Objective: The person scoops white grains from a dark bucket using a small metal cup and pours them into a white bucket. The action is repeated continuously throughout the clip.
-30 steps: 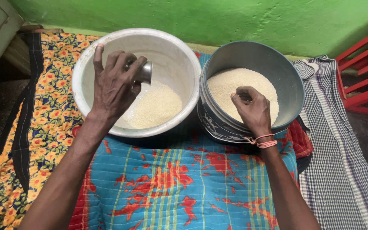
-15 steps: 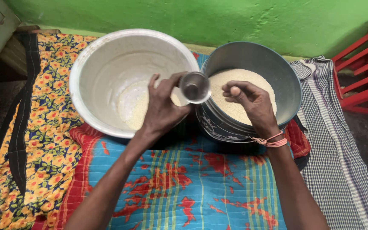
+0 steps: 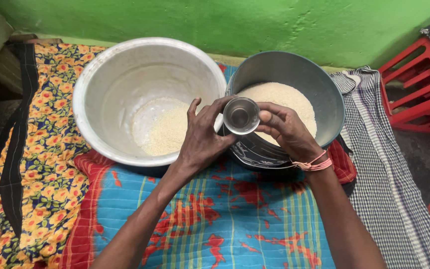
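Steel, small and round, the empty metal cup (image 3: 241, 115) sits mouth-up above the near rim of the dark grey rice-filled pot (image 3: 324, 89), pinched between fingers of the left hand (image 3: 202, 139) and right hand (image 3: 287, 130). The pale metal basin (image 3: 105, 84) lies left of the pot.

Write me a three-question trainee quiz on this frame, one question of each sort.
1. True or false: the small steel cup is full of rice.
2. Which vessel holds more rice? A) the white basin B) the grey pot C) both hold the same
3. Fill in: the pink bands sit on the wrist of the ___ hand.

Key
1. False: the cup, gripped by the left hand and touched by the right hand, looks empty.
2. B.
3. Right.
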